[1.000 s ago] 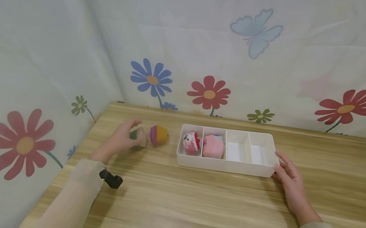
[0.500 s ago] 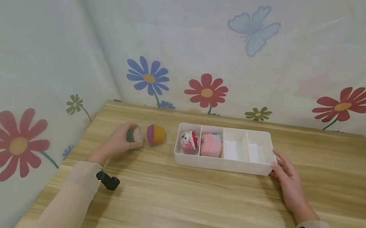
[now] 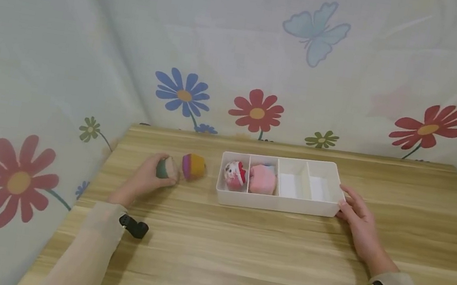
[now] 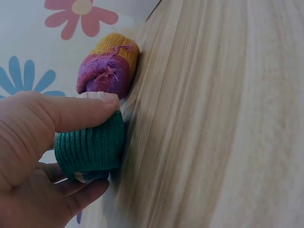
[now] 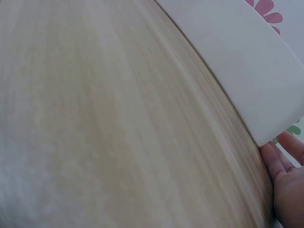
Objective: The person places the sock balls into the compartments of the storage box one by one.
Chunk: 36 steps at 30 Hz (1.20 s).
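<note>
Currently, the left hand [image 3: 145,179] grasps a ribbed, knitted green-and-cream bundle [image 4: 92,149] between thumb and curled fingers, near the far left corner of the wood-grained desk [image 3: 230,251]. Just beside it lies a rounded yellow-and-purple bundle [image 3: 194,167], loose threads at its purple end. Near the middle of the far edge stands a smooth white rectangular box [image 3: 277,204], its leftmost compartment holding a mottled red-and-white ball [image 3: 235,175], the next a plump pink bundle [image 3: 262,180]. The right hand [image 3: 362,229], fingers loosely extended, touches the box's right end.
</note>
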### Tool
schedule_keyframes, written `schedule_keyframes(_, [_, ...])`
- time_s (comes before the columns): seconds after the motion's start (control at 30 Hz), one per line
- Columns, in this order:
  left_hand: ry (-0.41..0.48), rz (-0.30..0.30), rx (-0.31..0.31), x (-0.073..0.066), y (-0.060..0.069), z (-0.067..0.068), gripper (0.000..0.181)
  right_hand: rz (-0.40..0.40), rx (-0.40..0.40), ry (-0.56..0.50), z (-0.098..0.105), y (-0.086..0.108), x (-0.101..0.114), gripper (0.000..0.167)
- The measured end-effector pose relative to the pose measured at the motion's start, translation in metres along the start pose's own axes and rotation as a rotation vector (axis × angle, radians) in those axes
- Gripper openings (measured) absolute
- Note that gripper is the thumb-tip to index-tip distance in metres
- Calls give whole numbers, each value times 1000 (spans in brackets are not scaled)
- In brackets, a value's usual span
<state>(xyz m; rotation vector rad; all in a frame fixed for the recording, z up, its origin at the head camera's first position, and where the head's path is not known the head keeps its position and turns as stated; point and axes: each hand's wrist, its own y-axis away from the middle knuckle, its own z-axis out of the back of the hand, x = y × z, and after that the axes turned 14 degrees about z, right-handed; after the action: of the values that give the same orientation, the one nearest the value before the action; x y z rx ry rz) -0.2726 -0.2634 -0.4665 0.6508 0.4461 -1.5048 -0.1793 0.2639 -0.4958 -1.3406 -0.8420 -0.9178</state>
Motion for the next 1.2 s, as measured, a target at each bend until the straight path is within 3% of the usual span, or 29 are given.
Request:
schedule_keyframes(0.3, [-13, -40, -15, 1, 0, -3, 74, -4, -8, -11, 0, 0, 1, 46])
schedule_keyframes(0.5, [-15, -23, -39, -2, 1, -3, 73, -3, -11, -35, 0, 0, 1, 46])
schedule_keyframes(0.73, [-21, 13, -44, -11, 4, 2, 75, 1, -11, -50, 0, 0, 1, 46])
schedule_keyframes(1.2, [7, -39, -65, -30, 7, 5, 76, -6, -9, -41, -1, 0, 3, 46])
